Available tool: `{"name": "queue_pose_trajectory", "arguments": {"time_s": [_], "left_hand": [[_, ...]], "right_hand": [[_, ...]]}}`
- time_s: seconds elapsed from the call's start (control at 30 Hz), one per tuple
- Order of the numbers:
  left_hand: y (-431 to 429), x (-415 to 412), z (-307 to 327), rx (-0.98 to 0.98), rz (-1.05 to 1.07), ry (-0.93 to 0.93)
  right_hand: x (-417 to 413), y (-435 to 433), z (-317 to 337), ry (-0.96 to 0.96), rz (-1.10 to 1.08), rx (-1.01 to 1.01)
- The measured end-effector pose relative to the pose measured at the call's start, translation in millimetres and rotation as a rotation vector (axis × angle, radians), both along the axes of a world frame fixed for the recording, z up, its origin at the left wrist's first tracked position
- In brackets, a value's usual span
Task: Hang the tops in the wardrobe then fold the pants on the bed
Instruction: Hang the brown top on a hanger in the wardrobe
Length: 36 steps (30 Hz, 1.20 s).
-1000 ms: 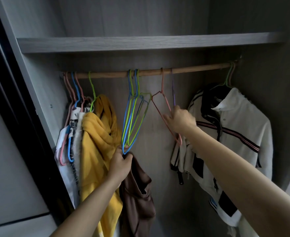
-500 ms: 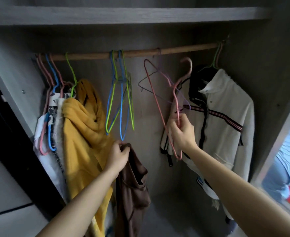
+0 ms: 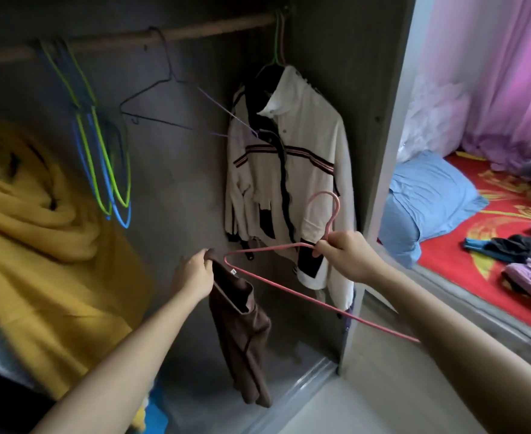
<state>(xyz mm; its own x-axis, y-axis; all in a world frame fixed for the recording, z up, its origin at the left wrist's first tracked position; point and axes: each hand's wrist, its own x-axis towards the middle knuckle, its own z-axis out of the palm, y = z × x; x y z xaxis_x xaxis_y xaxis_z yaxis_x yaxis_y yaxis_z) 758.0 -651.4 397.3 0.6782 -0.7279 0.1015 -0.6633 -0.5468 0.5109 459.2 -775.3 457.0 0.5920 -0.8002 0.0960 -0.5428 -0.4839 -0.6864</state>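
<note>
Gripping the pink hanger (image 3: pixel 289 288) just below its hook, my right hand (image 3: pixel 342 258) has its fingers (image 3: pixel 320 245) curled round the wire and holds it clear of the rail (image 3: pixel 195 29), low in front of the white jacket (image 3: pixel 289 170) hanging at the right end of the wardrobe (image 3: pixel 380 151). My left hand (image 3: pixel 193 272) pinches the collar of the brown top (image 3: pixel 242 333), which dangles inside the wardrobe beside the hanger's left tip. Purple and dark clothes (image 3: pixel 524 261) lie on the red bed (image 3: pixel 492 220) to the right.

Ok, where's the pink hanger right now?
Head view, centre-right: the right hand holds the pink hanger before the white jacket, beside the brown top.
</note>
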Motion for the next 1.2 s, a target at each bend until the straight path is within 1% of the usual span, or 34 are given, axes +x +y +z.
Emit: {"name": "queue_pose_trajectory", "arguments": {"time_s": [0.07, 0.13, 0.2, 0.33, 0.4, 0.47, 0.5, 0.57, 0.6, 0.63, 0.67, 0.7, 0.73, 0.77, 0.8, 0.83, 0.9, 0.97, 1.0, 1.03, 1.1, 1.13, 1.17, 1.2], "left_hand": [[-9, -12, 1, 0.038, 0.006, -0.022], [-16, -26, 4, 0.036, 0.007, -0.034], [-26, -37, 7, -0.003, 0.003, -0.023], [-44, -59, 10, -0.151, -0.085, 0.110], [-50, -73, 13, -0.193, -0.157, 0.180], [-55, -88, 19, -0.219, -0.216, 0.258], [-57, -95, 22, -0.224, -0.238, 0.277], [-63, -105, 29, -0.255, -0.284, 0.285], [-66, -107, 32, -0.278, -0.300, 0.290], [-68, -107, 35, -0.292, -0.310, 0.295], [-69, -107, 38, -0.305, -0.319, 0.309], [-69, -105, 40, -0.310, -0.322, 0.341], [-68, -103, 42, -0.319, -0.328, 0.399], [-66, -102, 44, -0.334, -0.338, 0.465], [-64, -100, 47, -0.356, -0.356, 0.522], [-62, -100, 52, -0.384, -0.379, 0.564], [-59, -105, 64, -0.453, -0.438, 0.652], [-56, -112, 76, -0.467, -0.497, 0.689], [-54, -115, 80, -0.438, -0.531, 0.678], [-51, -116, 82, -0.388, -0.576, 0.656], [-46, -114, 83, -0.236, -0.691, 0.618], [-44, -110, 84, -0.175, -0.737, 0.575], [-44, -105, 86, -0.157, -0.766, 0.518], [-45, -99, 88, -0.197, -0.759, 0.457]], "right_hand": [[-25, -6, 13, 0.085, -0.014, -0.041], [-46, -7, 24, 0.144, -0.006, -0.046], [-59, -3, 31, 0.141, 0.001, -0.054], [-68, 10, 27, 0.022, -0.024, -0.074], [-64, 16, 18, 0.005, -0.004, -0.092], [-56, 25, 6, 0.033, 0.065, -0.097], [-50, 30, 0, 0.077, 0.103, -0.101], [-37, 34, -13, 0.169, 0.143, -0.095], [-31, 34, -18, 0.181, 0.128, -0.073], [-25, 34, -20, 0.119, 0.077, -0.030], [-22, 33, -22, -0.015, 0.010, 0.022], [-19, 32, -22, -0.192, -0.057, 0.059], [-17, 33, -21, -0.360, -0.105, 0.081], [-15, 33, -20, -0.477, -0.135, 0.099], [-12, 33, -19, -0.544, -0.151, 0.127], [-9, 33, -22, -0.561, -0.171, 0.179], [2, 30, -29, -0.494, -0.192, 0.323], [11, 25, -34, -0.456, -0.183, 0.419], [15, 23, -35, -0.513, -0.179, 0.450], [18, 21, -33, -0.611, -0.178, 0.481], [23, 20, -26, -0.810, -0.188, 0.555], [26, 20, -22, -0.877, -0.191, 0.598], [27, 21, -18, -0.912, -0.186, 0.629], [27, 21, -15, -0.924, -0.174, 0.641]]}}
